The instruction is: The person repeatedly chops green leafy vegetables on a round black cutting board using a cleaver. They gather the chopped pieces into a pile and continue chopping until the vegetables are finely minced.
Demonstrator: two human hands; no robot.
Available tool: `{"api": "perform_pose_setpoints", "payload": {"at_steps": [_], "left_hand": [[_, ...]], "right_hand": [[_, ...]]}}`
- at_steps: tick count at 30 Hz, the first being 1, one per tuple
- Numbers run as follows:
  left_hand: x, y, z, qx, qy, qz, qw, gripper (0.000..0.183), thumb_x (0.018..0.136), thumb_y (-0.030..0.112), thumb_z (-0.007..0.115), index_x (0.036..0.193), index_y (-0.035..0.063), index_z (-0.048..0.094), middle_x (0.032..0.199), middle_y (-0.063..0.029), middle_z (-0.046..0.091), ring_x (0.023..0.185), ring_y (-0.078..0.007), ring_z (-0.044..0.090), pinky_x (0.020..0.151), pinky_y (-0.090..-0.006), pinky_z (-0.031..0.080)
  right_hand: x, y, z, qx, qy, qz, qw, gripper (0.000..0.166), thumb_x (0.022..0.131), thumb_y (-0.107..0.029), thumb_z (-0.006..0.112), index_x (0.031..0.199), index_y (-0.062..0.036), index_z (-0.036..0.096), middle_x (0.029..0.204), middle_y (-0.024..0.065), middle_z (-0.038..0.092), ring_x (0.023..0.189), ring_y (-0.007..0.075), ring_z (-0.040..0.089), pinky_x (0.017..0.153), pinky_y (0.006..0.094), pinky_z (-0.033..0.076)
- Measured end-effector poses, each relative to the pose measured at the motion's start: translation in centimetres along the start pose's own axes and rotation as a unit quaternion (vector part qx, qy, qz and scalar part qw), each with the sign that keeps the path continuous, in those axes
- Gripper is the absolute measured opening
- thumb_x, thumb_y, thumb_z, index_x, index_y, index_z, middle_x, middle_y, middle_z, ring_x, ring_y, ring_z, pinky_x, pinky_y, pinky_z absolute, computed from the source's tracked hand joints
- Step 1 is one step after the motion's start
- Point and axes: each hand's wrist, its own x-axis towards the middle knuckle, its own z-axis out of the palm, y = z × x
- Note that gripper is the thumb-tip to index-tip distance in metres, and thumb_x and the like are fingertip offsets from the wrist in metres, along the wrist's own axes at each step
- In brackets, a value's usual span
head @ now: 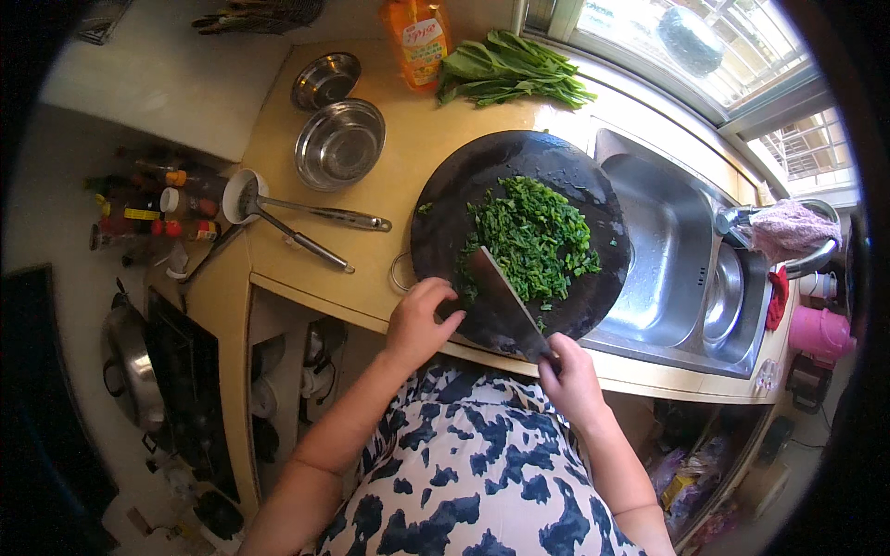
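My right hand point(571, 379) grips the handle of a cleaver point(507, 299), whose broad blade lies at the lower left edge of a heap of chopped leafy greens point(532, 233). The heap rests on a round, dark chopping board point(584, 163) with a metal ring at its left side. My left hand point(421, 321) is at the board's lower left rim, fingers curled and apart, with nothing seen between them. A few green bits are scattered on the board. Whole leafy greens point(511, 69) lie on the counter behind it.
Two steel bowls point(341, 144) stand at the back left, near a skimmer and another long-handled utensil point(320, 251) on a white bowl point(240, 194). An orange detergent bottle point(417, 45) is behind. A steel sink point(650, 250) with a cloth-draped faucet point(793, 226) adjoins the board's right.
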Motion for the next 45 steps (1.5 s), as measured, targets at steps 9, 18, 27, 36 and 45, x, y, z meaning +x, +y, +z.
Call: {"api": "perform_pose_setpoints", "payload": {"at_steps": [9, 18, 27, 36, 45], "left_hand": [[0.5, -1.7, 3.4, 0.011, 0.068, 0.087, 0.994, 0.014, 0.078, 0.001, 0.077, 0.092, 0.0012, 0.073, 0.099, -0.0113, 0.073, 0.101, -0.0304, 0.066, 0.089, -0.0401, 0.054], [0.7, -1.7, 3.7, -0.035, 0.098, 0.035, 0.994, 0.021, 0.077, 0.004, 0.081, 0.096, 0.0024, 0.072, 0.107, -0.0132, 0.071, 0.099, -0.0319, 0.067, 0.088, -0.0388, 0.054], [0.1, -2.6, 2.7, -0.047, 0.097, 0.031, 0.994, 0.017, 0.078, 0.003, 0.078, 0.093, 0.0021, 0.069, 0.103, -0.0133, 0.069, 0.100, -0.0338, 0.065, 0.088, -0.0401, 0.054], [0.1, -3.2, 4.1, -0.004, 0.103, 0.096, 0.990, 0.014, 0.076, 0.003, 0.076, 0.088, 0.0036, 0.069, 0.097, -0.0107, 0.071, 0.093, -0.0309, 0.067, 0.082, -0.0391, 0.055], [0.4, -3.0, 4.4, -0.005, 0.088, 0.096, 0.991, 0.011, 0.077, -0.001, 0.073, 0.085, 0.0030, 0.067, 0.093, -0.0113, 0.069, 0.092, -0.0322, 0.066, 0.082, -0.0405, 0.055]], "right_hand": [[4.3, 0.6, -0.5, -0.071, -0.026, 0.042, 0.996, 0.013, 0.090, -0.002, 0.064, 0.097, -0.0002, 0.052, 0.091, 0.0241, 0.057, 0.088, 0.0471, 0.059, 0.076, 0.0458, 0.050], [4.0, -0.6, 0.3, -0.031, -0.019, 0.052, 0.998, 0.011, 0.086, 0.003, 0.065, 0.091, 0.0014, 0.055, 0.083, 0.0215, 0.054, 0.078, 0.0424, 0.058, 0.069, 0.0437, 0.048], [3.0, -1.9, 3.4, -0.067, -0.054, 0.009, 0.996, 0.019, 0.089, 0.003, 0.061, 0.106, -0.0016, 0.054, 0.097, 0.0248, 0.058, 0.085, 0.0489, 0.061, 0.071, 0.0497, 0.052], [3.0, -1.8, 4.8, -0.122, -0.080, 0.026, 0.989, 0.020, 0.091, 0.002, 0.057, 0.108, -0.0008, 0.049, 0.098, 0.0257, 0.058, 0.078, 0.0498, 0.062, 0.066, 0.0565, 0.050], [8.0, -3.1, 6.3, -0.165, -0.071, 0.030, 0.983, 0.016, 0.098, -0.008, 0.054, 0.107, -0.0005, 0.043, 0.092, 0.0294, 0.063, 0.080, 0.0525, 0.064, 0.068, 0.0582, 0.052]]}}
